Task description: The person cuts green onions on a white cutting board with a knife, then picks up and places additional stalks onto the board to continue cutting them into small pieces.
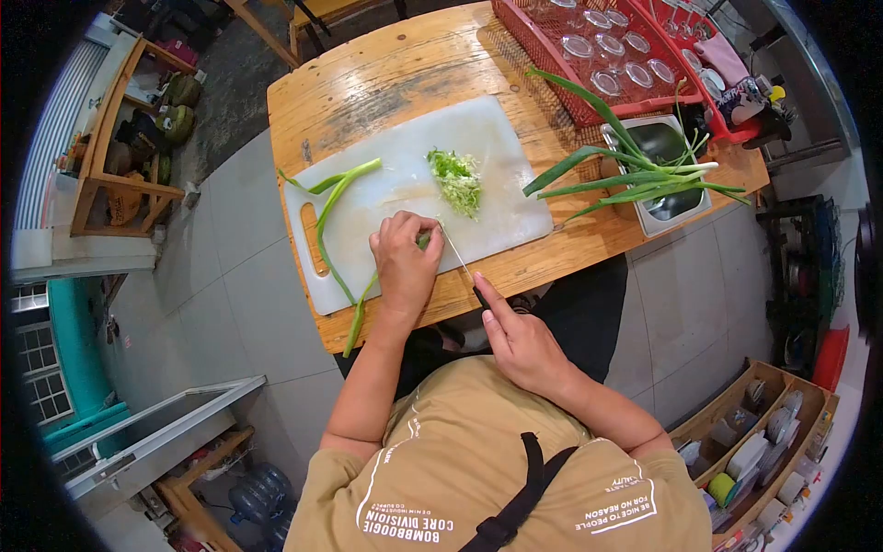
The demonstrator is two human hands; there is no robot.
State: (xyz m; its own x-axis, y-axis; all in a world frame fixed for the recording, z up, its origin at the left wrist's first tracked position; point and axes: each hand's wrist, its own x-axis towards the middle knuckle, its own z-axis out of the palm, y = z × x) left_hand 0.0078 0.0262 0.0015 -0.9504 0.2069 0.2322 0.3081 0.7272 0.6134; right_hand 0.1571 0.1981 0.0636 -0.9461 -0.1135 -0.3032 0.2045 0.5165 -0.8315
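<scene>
On a white cutting board [382, 202], my left hand [405, 262] has its fingers curled round a green onion, whose leaves [357, 322] trail toward the near edge. My right hand [520, 340] grips the black handle of a knife [457, 250]; the thin blade points at my left fingertips. A pile of chopped green onion [456, 182] sits at the board's middle. Another green onion [326, 216] lies bent along the board's left part, near its handle slot.
Whole green onions [644, 175] lie across a metal container [678, 207] at the table's right. Behind it stands a red crate [559, 87] of upside-down glasses. The wooden table's [368, 83] near edge runs just before my body.
</scene>
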